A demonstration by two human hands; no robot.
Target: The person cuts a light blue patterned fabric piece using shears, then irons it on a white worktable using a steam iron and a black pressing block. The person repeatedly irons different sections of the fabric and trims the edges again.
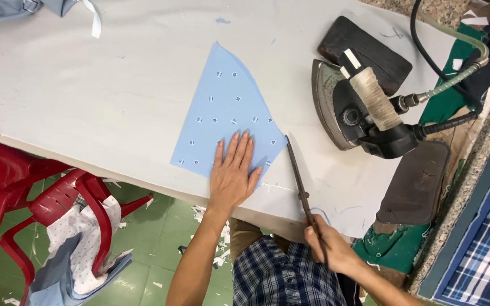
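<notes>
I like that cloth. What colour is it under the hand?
Light blue cloth with tiny dark squares, in the head view.

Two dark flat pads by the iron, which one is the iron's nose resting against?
The upper dark brown pad, above the grey steam iron and touching its top end. The other, the grey-brown pad, lies below the iron, apart from it.

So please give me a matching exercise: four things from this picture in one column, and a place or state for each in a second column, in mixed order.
1. left hand
2. right hand
3. iron
4. red chair

a. on the green floor, beside the table
b. flat on the blue cloth
c. resting on a dark pad
d. holding the scissors

Pairs: 1-b, 2-d, 3-c, 4-a
</notes>
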